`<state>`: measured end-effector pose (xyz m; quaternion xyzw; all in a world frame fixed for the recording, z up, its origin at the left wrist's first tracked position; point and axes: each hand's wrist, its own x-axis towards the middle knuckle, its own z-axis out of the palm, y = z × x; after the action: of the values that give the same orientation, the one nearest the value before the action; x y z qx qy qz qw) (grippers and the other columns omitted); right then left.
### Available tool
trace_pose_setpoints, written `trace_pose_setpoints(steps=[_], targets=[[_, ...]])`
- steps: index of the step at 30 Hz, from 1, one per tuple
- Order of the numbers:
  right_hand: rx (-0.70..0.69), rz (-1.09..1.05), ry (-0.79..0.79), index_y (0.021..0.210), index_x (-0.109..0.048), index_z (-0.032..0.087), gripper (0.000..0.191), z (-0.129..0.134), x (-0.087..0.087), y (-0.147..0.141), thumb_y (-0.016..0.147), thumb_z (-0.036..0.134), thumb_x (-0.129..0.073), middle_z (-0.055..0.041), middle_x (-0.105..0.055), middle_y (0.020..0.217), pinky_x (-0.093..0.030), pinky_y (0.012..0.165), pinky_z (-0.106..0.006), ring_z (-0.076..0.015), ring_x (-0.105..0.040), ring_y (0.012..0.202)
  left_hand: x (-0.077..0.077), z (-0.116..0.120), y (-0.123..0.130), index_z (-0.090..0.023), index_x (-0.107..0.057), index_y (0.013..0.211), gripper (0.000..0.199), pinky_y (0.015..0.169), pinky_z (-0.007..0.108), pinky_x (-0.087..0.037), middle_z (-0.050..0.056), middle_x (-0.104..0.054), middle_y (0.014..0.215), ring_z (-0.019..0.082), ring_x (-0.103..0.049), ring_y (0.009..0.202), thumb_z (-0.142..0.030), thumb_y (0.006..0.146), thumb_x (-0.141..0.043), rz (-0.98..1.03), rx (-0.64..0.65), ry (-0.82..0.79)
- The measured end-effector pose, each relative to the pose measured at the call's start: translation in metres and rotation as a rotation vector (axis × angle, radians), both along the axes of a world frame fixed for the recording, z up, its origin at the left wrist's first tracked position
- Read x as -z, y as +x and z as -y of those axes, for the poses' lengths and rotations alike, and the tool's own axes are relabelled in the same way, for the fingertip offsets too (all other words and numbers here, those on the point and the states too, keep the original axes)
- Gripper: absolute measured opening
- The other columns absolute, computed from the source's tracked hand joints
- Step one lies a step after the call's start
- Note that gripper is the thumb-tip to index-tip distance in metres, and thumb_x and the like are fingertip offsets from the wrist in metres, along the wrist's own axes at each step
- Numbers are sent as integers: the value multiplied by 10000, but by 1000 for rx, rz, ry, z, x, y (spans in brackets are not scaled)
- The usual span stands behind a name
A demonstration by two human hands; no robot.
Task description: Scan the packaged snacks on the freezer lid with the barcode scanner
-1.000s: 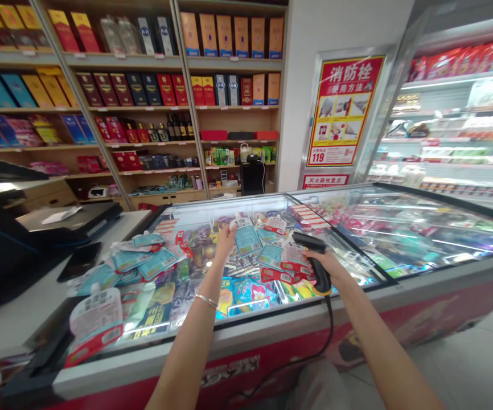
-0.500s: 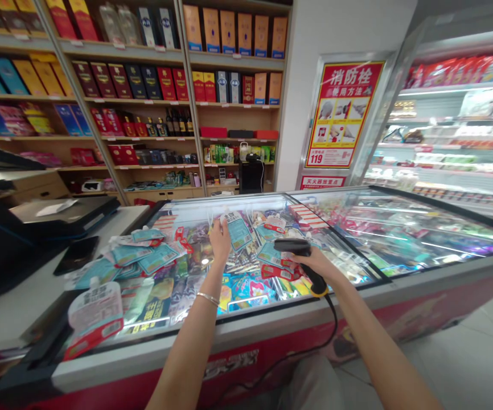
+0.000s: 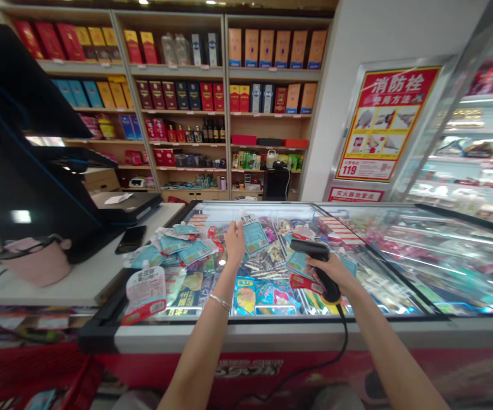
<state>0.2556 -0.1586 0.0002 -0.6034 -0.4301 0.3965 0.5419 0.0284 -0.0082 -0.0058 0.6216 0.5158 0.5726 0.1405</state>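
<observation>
Two bare hands are held out over a glass-topped freezer (image 3: pixel 272 329). By the left hand (image 3: pixel 234 244), a blue-and-white pouch (image 3: pixel 255 238) is pinched at its upper left between thumb and fingers, over the middle of the glass; whether its lower edge is rested there cannot be told. By the right hand (image 3: pixel 335 272), the handle of a black scanner (image 3: pixel 312 249) is gripped with curled fingers, its head turned left toward the pouch, and its cable (image 3: pixel 344 337) is hung over the near edge. Beneath the scanner, more pouches (image 3: pixel 296 263) are partly hidden. On the left of the glass, a loose pile of similar pouches (image 3: pixel 187 249) is spread, and one white-and-red pouch (image 3: pixel 146 289) is laid at the near left corner. Farther left, a phone (image 3: pixel 131 239) and a pink container (image 3: pixel 39 263) are set on a counter (image 3: pixel 97 273). At the far side, boxes are lined up on wooden shelves (image 3: pixel 272 73)
</observation>
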Motion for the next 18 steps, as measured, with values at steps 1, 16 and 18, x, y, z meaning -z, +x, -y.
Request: trace_pose_setpoints(steps=[1, 16, 18], targets=[[-20, 9, 7, 620, -620, 147, 186, -7, 0, -9, 606, 261, -767, -37, -635, 500, -390, 363, -223, -115, -500, 365, -4, -4, -19, -214, -418, 676, 299, 596, 229, -337, -30, -465, 579, 128, -460, 598, -383, 917, -364, 10, -39, 13], [-302, -526, -93, 634, -591, 145, 109, -110, 17, -134, 704, 191, -661, 2, -566, 547, -402, 363, -142, -56, -463, 406, 16, -60, -197, -84, -418, 1298, 518, 1045, 497, -302, 228, -359, 1430, 345, -360, 1302, -336, 849, -481, -358, -680, -86], [-295, -534, -128, 631, -589, 143, 106, -119, 29, -142, 713, 175, -647, 1, -562, 542, -400, 359, -139, -56, -462, 403, 25, -58, -191, -124, -486, 1276, 484, 1084, 524, -241, 175, -369, 1447, 342, -305, 1341, -393, 878, -426, -536, -564, -140]])
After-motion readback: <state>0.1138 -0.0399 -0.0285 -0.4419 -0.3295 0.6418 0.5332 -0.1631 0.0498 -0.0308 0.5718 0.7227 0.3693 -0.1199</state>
